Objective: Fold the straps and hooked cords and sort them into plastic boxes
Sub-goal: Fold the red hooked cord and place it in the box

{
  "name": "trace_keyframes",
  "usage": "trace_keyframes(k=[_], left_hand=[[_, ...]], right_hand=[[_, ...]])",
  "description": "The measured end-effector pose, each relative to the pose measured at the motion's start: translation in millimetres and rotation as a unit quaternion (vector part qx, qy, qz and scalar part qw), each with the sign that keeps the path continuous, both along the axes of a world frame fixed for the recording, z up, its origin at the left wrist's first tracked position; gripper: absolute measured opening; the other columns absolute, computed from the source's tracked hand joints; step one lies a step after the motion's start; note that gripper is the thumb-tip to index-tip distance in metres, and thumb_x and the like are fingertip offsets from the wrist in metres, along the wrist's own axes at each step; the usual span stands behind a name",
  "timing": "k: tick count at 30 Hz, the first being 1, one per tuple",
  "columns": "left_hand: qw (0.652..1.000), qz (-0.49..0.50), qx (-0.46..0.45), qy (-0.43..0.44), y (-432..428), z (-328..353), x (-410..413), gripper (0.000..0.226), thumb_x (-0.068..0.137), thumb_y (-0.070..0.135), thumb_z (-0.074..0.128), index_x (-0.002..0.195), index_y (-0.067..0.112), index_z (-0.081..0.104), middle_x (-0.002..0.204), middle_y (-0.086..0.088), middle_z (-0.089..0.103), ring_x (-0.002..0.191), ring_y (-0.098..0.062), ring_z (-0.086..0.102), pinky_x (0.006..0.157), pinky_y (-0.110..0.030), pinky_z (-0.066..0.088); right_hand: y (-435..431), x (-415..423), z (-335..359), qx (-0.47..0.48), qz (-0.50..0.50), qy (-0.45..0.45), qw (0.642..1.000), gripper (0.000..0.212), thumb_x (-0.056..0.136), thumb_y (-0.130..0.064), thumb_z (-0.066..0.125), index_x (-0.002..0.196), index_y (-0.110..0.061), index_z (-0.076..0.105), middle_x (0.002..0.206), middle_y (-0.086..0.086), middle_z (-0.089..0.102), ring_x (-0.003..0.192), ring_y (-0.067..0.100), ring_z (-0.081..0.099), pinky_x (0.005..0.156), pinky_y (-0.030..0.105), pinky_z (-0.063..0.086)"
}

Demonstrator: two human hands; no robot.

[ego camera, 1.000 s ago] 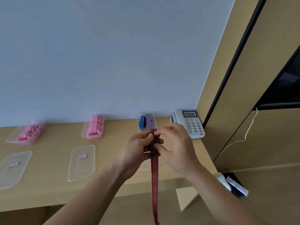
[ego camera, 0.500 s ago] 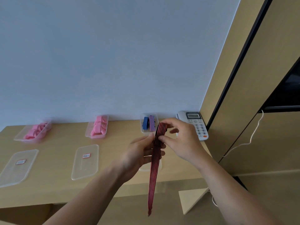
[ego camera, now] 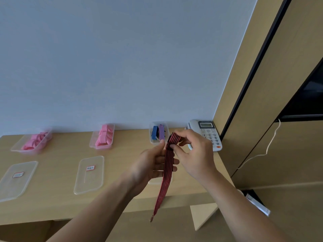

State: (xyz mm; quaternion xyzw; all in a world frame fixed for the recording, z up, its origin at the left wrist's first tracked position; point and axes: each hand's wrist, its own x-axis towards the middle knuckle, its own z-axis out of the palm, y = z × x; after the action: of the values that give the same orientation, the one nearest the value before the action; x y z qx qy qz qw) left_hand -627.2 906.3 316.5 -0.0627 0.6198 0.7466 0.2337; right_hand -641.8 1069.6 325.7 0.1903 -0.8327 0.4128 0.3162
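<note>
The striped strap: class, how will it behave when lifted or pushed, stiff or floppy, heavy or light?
Probably floppy: the striped strap bends over at the grip of the right hand and its tail hangs limp. Likely light, since a fingertip pinch carries it. Unlikely to roll, being flat.

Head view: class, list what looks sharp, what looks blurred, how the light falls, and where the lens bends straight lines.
In the head view the striped strap is fairly sharp at centre; the far-left box smears toward that view's edge; its light is soft and even, no glare or hard shadows; the dark frame strip leans steeply, wide-angle distortion.
</note>
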Motion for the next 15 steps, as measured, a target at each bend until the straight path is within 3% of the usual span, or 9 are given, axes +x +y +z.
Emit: trace_keyframes(k=[3, 7, 11, 15], left_hand=[[1.000, 0.009, 0.017, -0.012, -2, 3, -3, 0.056, 0.100, 0.057, 0.049, 0.100, 0.009, 0.077, 0.097, -0.013, 0.079, 0.088, -0.028, 0.077, 0.081, -0.038, 0.055], [0.998, 0.033, 0.046, -0.013, -8, 3, -7, 0.048, 0.099, 0.055, 0.053, 0.088, 0.018, 0.082, 0.093, -0.008, 0.077, 0.084, -0.021, 0.076, 0.085, -0.040, 0.055], [0.997, 0.043, 0.056, 0.008, -16, 2, -9, 0.042, 0.101, 0.051, 0.054, 0.098, 0.020, 0.083, 0.098, -0.007, 0.076, 0.085, -0.019, 0.071, 0.089, -0.043, 0.056], [0.997, 0.046, 0.063, 0.027, -22, 4, -9, 0.035, 0.103, 0.043, 0.056, 0.101, 0.019, 0.082, 0.101, -0.009, 0.077, 0.083, -0.019, 0.072, 0.076, -0.038, 0.060]], right_hand=[[0, 6, -6, 0.022, 0.006, 0.054, 0.998, 0.027, 0.076, -0.004, 0.083, 0.102, -0.004, 0.074, 0.099, 0.003, 0.075, 0.086, 0.014, 0.069, 0.084, 0.019, 0.053], [-3, 15, -14, 0.029, 0.048, 0.080, 0.995, 0.018, 0.086, -0.009, 0.074, 0.103, -0.006, 0.077, 0.106, 0.004, 0.074, 0.098, 0.017, 0.070, 0.086, 0.032, 0.055], [-6, 20, -26, 0.033, 0.059, 0.075, 0.995, 0.019, 0.082, -0.006, 0.078, 0.101, -0.006, 0.078, 0.110, 0.004, 0.073, 0.101, 0.019, 0.068, 0.088, 0.034, 0.054], [-9, 22, -33, 0.073, 0.069, 0.073, 0.992, 0.020, 0.079, -0.006, 0.081, 0.098, -0.007, 0.078, 0.114, 0.003, 0.071, 0.102, 0.022, 0.066, 0.089, 0.033, 0.053]])
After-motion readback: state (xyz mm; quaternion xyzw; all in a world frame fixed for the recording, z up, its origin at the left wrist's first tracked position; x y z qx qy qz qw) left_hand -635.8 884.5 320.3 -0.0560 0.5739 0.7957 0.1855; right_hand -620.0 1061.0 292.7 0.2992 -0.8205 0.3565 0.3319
